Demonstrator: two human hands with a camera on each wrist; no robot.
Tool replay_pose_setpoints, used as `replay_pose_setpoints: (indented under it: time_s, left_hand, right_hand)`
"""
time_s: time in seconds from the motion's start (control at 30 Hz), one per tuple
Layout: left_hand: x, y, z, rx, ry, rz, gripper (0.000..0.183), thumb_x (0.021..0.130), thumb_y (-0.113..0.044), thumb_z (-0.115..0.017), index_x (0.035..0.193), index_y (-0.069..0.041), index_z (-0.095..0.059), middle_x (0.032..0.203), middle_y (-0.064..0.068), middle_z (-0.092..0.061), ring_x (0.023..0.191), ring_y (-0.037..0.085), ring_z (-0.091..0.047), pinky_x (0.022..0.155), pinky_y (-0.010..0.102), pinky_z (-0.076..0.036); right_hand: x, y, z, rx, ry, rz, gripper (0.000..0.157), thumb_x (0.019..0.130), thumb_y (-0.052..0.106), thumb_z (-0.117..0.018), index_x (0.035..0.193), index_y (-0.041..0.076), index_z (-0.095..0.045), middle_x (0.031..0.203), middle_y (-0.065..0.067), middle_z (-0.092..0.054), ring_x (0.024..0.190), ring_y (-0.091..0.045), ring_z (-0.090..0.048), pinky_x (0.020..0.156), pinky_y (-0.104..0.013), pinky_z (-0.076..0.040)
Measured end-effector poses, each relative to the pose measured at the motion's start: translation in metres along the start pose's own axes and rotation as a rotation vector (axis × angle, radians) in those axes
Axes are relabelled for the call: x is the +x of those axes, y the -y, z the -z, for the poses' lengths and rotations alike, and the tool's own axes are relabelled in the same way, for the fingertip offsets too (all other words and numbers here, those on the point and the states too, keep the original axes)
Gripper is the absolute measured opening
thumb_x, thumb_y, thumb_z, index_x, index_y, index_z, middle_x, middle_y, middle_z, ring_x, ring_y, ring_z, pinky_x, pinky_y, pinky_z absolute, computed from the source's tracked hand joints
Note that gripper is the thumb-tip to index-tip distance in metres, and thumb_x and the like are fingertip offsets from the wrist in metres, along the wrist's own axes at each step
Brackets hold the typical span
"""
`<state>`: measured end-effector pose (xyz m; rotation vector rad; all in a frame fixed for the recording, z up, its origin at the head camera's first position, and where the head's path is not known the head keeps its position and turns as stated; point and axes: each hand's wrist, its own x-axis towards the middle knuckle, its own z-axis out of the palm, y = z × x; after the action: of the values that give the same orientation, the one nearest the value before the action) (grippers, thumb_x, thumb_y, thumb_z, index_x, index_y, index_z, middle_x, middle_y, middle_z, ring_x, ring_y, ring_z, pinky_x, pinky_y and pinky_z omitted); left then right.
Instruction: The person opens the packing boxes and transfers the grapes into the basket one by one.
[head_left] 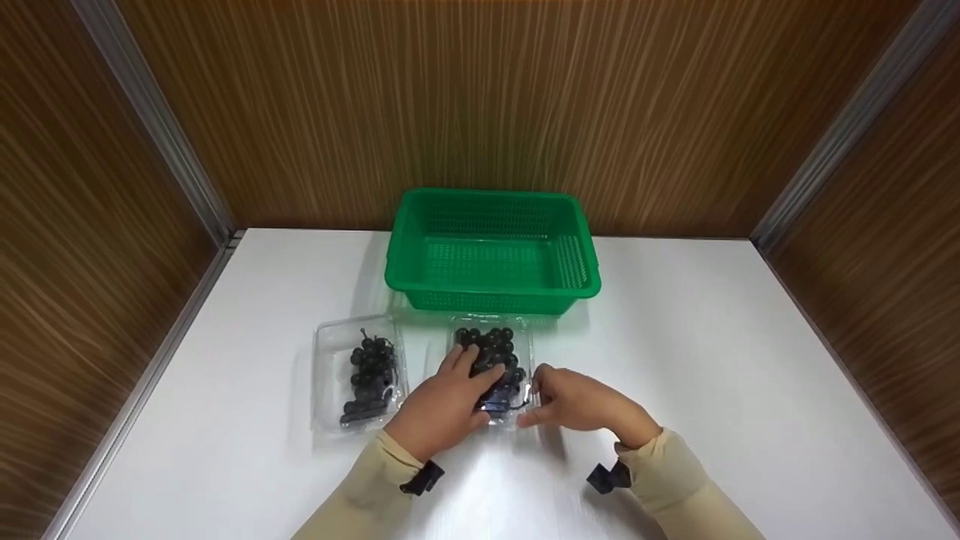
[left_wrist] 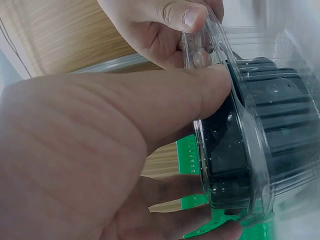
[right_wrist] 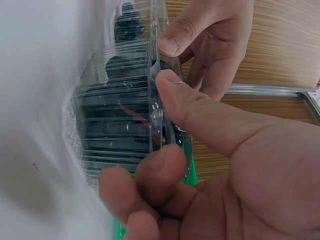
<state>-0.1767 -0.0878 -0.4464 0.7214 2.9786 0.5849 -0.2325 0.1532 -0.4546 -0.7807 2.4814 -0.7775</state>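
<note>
A clear plastic clamshell box [head_left: 491,319] with dark grapes [head_left: 495,341] inside lies on the table, its lid down over them. My left hand [head_left: 442,405] rests across the lid with fingers spread. In the left wrist view, its thumb presses on the box's near rim. At the right edge is my right hand [head_left: 581,397], its fingers curled. The right wrist view has that thumb on the rim and the fingertips [right_wrist: 167,160] lower along it, gripping the edge. Left of this box sits a second clear box [head_left: 330,375], also with dark grapes [head_left: 371,367].
A green basket [head_left: 487,291] stands right behind the boxes, with nothing in it. The white table [head_left: 697,337] reaches back to a wood-grain wall [head_left: 495,105]. Similar panels with metal corner strips stand on both sides.
</note>
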Motion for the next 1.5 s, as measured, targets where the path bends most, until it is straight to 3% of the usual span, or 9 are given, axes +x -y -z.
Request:
replay_pose_setpoints:
  time_s: [0.23, 0.7, 0.9, 1.1, 1.33, 1.5]
  left_hand:
    - [0.0, -0.005, 0.0, 0.001, 0.003, 0.006, 0.065, 0.094, -0.024, -0.078, 0.154, -0.017, -0.052, 0.161, 0.029, -0.033, 0.151, 0.049, -0.028, 0.088, 0.045, -0.06]
    - [0.0, -0.005, 0.0, 0.01, -0.005, 0.01, 0.066, 0.094, -0.025, -0.078, 0.153, -0.016, -0.052, 0.16, 0.03, -0.035, 0.15, 0.049, -0.03, 0.094, 0.048, -0.058]
    - [0.002, -0.005, 0.0, 0.023, -0.014, 0.005, 0.066, 0.093, -0.023, -0.079, 0.153, -0.015, -0.053, 0.16, 0.03, -0.035, 0.149, 0.05, -0.031, 0.092, 0.048, -0.059]
    - [0.001, -0.005, 0.0, 0.043, -0.034, -0.005, 0.064, 0.093, -0.022, -0.079, 0.152, -0.015, -0.054, 0.158, 0.031, -0.038, 0.147, 0.051, -0.034, 0.092, 0.048, -0.059]
    - [-0.001, -0.004, -0.002, 0.047, -0.039, -0.01, 0.062, 0.095, -0.026, -0.077, 0.151, -0.014, -0.055, 0.157, 0.031, -0.039, 0.147, 0.049, -0.035, 0.091, 0.047, -0.059]
    - [-0.001, -0.004, -0.002, 0.037, -0.028, -0.004, 0.062, 0.095, -0.025, -0.076, 0.152, -0.013, -0.053, 0.158, 0.032, -0.037, 0.147, 0.05, -0.034, 0.095, 0.049, -0.057]
  right_hand:
    - [-0.002, -0.001, 0.001, 0.013, 0.047, 0.013, 0.042, 0.092, 0.039, -0.078, 0.102, 0.005, -0.055, 0.078, 0.0, -0.059, 0.062, -0.012, -0.058, 0.061, -0.033, -0.046]
    - [-0.002, -0.004, -0.003, 0.03, 0.036, 0.045, 0.043, 0.093, 0.039, -0.077, 0.106, 0.004, -0.054, 0.085, 0.002, -0.057, 0.072, -0.012, -0.052, 0.065, -0.031, -0.045]
    - [-0.003, 0.001, -0.002, 0.001, -0.01, 0.018, 0.04, 0.092, 0.037, -0.078, 0.103, 0.005, -0.057, 0.082, 0.002, -0.059, 0.07, -0.012, -0.053, 0.063, -0.032, -0.046]
    - [-0.003, 0.009, -0.001, 0.031, -0.059, -0.057, 0.034, 0.086, 0.033, -0.085, 0.088, 0.007, -0.064, 0.074, 0.001, -0.063, 0.053, -0.019, -0.065, 0.062, -0.033, -0.05]
    - [-0.004, 0.014, -0.003, 0.021, -0.069, -0.092, 0.032, 0.084, 0.032, -0.087, 0.081, 0.011, -0.063, 0.053, 0.002, -0.057, 0.046, -0.012, -0.057, 0.061, -0.031, -0.046]
    - [-0.004, 0.014, -0.003, 0.0, -0.065, -0.1, 0.032, 0.086, 0.034, -0.085, 0.084, 0.011, -0.064, 0.057, 0.002, -0.059, 0.048, -0.011, -0.058, 0.06, -0.031, -0.047]
